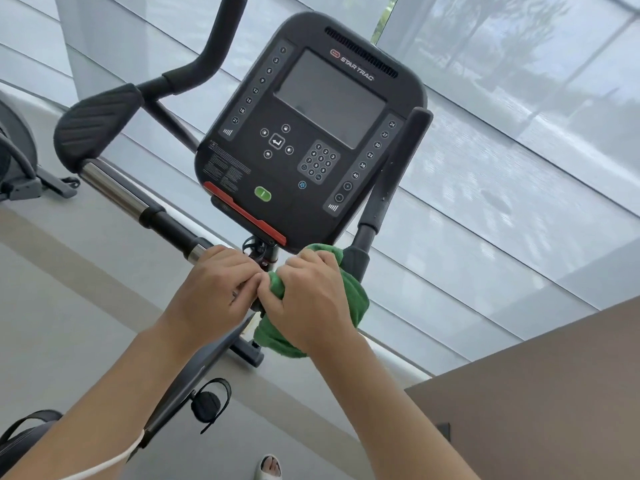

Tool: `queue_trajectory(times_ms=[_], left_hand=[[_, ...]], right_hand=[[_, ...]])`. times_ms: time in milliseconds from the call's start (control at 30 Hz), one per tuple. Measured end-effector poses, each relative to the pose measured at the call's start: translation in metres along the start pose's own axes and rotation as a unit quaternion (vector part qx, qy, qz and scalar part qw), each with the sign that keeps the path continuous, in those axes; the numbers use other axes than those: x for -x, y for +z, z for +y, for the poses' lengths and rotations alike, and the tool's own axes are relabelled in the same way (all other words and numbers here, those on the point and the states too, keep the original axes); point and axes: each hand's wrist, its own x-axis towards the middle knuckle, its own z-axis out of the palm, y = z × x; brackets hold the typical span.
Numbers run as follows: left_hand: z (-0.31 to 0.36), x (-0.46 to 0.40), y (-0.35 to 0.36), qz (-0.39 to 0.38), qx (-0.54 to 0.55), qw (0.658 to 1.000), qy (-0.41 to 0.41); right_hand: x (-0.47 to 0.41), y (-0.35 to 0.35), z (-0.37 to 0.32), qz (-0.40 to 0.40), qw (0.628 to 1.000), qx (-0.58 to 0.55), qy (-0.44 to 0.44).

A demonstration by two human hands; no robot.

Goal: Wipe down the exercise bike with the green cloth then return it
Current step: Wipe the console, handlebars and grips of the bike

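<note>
The exercise bike's black console [311, 133] with a dark screen and keypad fills the middle of the head view. Its handlebar [138, 206] runs from the upper left down to the centre, with black grips and chrome sections. My right hand [311, 299] grips the green cloth [356, 299], which is bunched around the handlebar just below the console. My left hand [221, 289] has its fingers curled over the bar beside the cloth, the fingertips touching the cloth's edge. The bar under both hands is hidden.
A right upright grip [391, 188] rises beside the console. A pedal with a strap [207, 405] hangs below my left forearm. Another machine [20, 161] stands at the far left. A brown surface [536, 410] lies at the lower right. Large windows fill the background.
</note>
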Motion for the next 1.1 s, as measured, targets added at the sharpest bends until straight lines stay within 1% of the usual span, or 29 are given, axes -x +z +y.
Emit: queue_trajectory(times_ms=[67,133,167,233,333,400,533,633,700,800,933,1000,1033,1100], left_hand=[[0.000,0.000,0.000,0.000,0.002,1.000,-0.001],[0.001,-0.001,0.000,0.000,0.000,1.000,-0.003],[0.001,-0.001,0.000,0.001,0.000,1.000,-0.005],[0.001,-0.002,0.000,0.001,0.000,1.000,-0.009],[0.000,-0.003,0.001,0.000,-0.005,1.000,-0.007],[0.000,-0.003,0.001,0.002,-0.009,1.000,-0.007],[0.000,-0.002,0.003,0.005,-0.014,1.000,-0.007],[-0.002,-0.001,0.003,-0.002,-0.018,1.000,0.004],[-0.006,0.000,0.001,-0.014,-0.019,1.000,0.017],[-0.008,0.001,0.000,-0.016,-0.018,0.999,0.026],[-0.004,0.002,0.003,-0.002,-0.023,1.000,0.013],[-0.004,0.002,0.003,-0.004,-0.024,1.000,0.010],[-0.004,0.002,0.003,-0.004,-0.025,1.000,0.010],[-0.003,0.003,0.003,-0.005,-0.029,0.999,0.012]], right_hand=[[0.013,0.000,0.002,0.037,0.998,-0.045,0.001],[0.022,-0.004,0.005,0.052,0.995,-0.079,-0.012],[0.026,-0.006,0.006,0.049,0.994,-0.091,-0.026],[0.037,-0.007,0.009,0.014,0.994,-0.102,-0.046],[0.048,-0.003,0.018,-0.047,0.997,-0.041,-0.050],[0.040,-0.001,0.024,-0.050,0.997,0.001,-0.058],[0.001,-0.001,0.024,-0.046,0.997,0.038,-0.049],[-0.016,-0.003,0.022,-0.084,0.991,0.085,-0.066],[-0.021,-0.003,0.023,-0.100,0.987,0.091,-0.083],[-0.029,-0.003,0.023,-0.120,0.986,0.075,-0.085],[-0.049,0.000,0.022,-0.201,0.971,0.084,-0.098],[-0.056,-0.001,0.023,-0.226,0.965,0.087,-0.096],[-0.057,-0.001,0.023,-0.226,0.966,0.082,-0.095],[-0.051,-0.003,0.023,-0.191,0.975,0.055,-0.097]])
